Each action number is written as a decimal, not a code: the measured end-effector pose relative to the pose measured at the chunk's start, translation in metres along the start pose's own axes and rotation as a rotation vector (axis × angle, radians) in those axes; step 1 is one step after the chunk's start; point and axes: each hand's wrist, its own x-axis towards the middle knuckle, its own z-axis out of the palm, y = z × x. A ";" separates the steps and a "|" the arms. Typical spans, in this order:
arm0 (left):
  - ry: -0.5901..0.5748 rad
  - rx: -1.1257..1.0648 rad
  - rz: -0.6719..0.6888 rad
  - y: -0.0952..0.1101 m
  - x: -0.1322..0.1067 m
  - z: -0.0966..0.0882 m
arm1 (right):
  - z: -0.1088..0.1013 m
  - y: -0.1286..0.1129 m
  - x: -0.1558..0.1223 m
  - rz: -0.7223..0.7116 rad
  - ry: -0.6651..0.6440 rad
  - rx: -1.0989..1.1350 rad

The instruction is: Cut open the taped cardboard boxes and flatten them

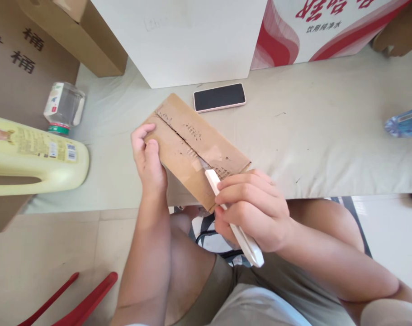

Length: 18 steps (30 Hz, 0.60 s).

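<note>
A small brown cardboard box (pixel 206 136) is tilted over the front edge of the covered table, its taped seam facing up. My left hand (pixel 149 158) grips the box at its left end, thumb on the top face and fingers round the far side. In my right hand (pixel 253 206) is a white utility knife (pixel 241 235), held with the fingers wrapped round its handle. Its blade meets the seam toward the box's near right end. Part of the seam is a dark slit, with torn, rough patches along it. The box's underside is hidden.
Behind the box lies a phone (pixel 220 97) with a dark screen. A white box (pixel 192 40) and a red-and-white carton (pixel 300 36) stand at the back. At left are a clear bottle (pixel 65 106) and a yellow jug (pixel 39 154); a blue package (pixel 404 122) lies at right.
</note>
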 end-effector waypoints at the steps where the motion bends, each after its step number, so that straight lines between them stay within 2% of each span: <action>1: 0.002 -0.015 0.006 -0.002 0.001 0.000 | 0.002 0.000 0.000 0.012 0.004 -0.005; 7: 0.007 -0.056 0.020 -0.013 0.005 -0.004 | -0.001 -0.004 0.003 0.063 0.079 0.078; 14: 0.030 -0.113 0.035 -0.009 0.005 -0.002 | -0.005 -0.003 0.005 0.099 0.151 0.189; 18: 0.040 -0.118 0.013 -0.009 0.005 -0.002 | -0.017 -0.001 0.007 0.054 0.108 0.184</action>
